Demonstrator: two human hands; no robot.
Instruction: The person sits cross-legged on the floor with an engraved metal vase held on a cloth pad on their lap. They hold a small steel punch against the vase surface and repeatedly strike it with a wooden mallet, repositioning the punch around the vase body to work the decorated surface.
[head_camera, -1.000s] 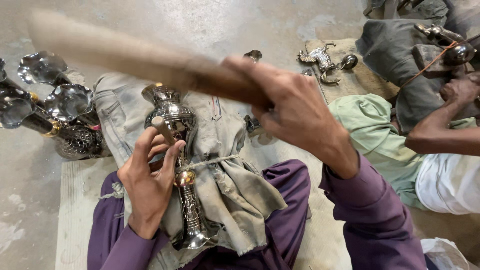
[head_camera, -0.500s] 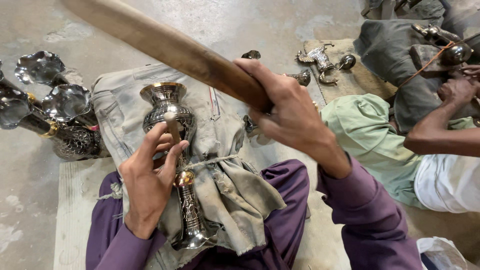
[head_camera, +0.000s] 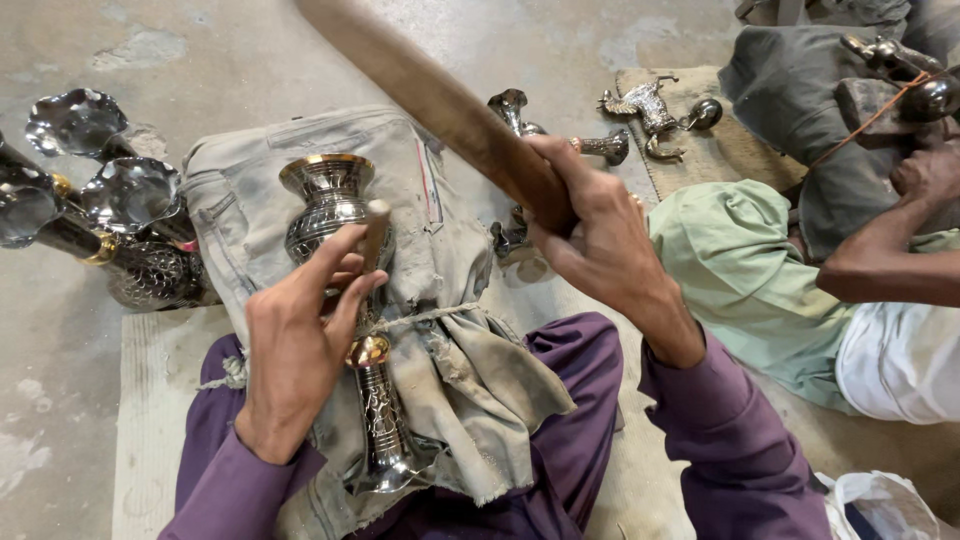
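Observation:
An engraved silver metal vase (head_camera: 335, 215) with gold bands lies on a worn grey cloth (head_camera: 450, 330) across my lap, its flared mouth pointing away from me. My left hand (head_camera: 300, 345) rests on the vase's middle and pinches a short wooden peg (head_camera: 375, 230) upright against the vase body. My right hand (head_camera: 595, 240) grips the lower end of a long wooden stick (head_camera: 430, 95), which is raised and slants up to the left above the vase.
Several finished silver vases (head_camera: 90, 200) lie on the concrete floor at left. More metal pieces (head_camera: 650, 110) sit on a mat at upper right. Another person (head_camera: 900, 260) in green and white cloth sits close on my right, an arm reaching in.
My right hand has lifted the wooden stick from nearly level to a steeper raised angle. My left hand stays on the vase with the peg.

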